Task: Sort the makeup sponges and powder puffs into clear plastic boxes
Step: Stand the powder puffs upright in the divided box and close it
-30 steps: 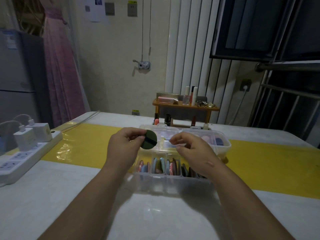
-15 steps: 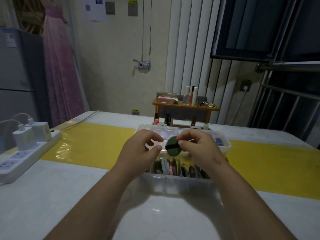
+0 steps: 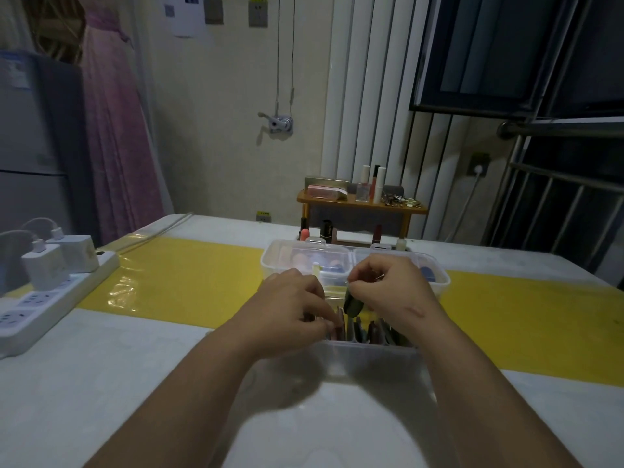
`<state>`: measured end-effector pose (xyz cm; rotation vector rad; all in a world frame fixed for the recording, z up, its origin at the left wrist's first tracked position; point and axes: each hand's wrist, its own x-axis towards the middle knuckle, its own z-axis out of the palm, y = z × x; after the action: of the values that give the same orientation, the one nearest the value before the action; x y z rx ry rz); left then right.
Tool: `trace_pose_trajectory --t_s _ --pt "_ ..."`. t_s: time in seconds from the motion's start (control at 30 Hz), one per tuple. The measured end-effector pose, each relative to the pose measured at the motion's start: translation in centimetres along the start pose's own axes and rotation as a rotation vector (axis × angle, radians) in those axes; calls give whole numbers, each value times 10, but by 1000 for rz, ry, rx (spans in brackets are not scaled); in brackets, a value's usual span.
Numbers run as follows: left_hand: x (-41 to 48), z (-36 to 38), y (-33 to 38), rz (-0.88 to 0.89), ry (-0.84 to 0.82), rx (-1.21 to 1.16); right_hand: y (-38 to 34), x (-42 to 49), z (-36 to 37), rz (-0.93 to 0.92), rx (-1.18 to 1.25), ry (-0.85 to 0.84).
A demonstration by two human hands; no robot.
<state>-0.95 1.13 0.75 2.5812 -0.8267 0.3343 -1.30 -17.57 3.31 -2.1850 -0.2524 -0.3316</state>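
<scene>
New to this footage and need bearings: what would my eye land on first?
Both hands at centre: the right hand pinches a dark green puff above the near clear box, where the left hand touches a row of upright puffs. A bright yellow strip crosses the table; a white power strip sits far left.
</scene>
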Motion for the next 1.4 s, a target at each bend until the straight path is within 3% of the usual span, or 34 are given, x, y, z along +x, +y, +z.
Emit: trace_pose_trajectory --t_s 0.43,1.4 --pt "1 1 -1 3 -23 75 -2 2 9 28 -159 -141" --pt "4 2 0 -46 -58 123 -7 -1 6 93 -358 -233"
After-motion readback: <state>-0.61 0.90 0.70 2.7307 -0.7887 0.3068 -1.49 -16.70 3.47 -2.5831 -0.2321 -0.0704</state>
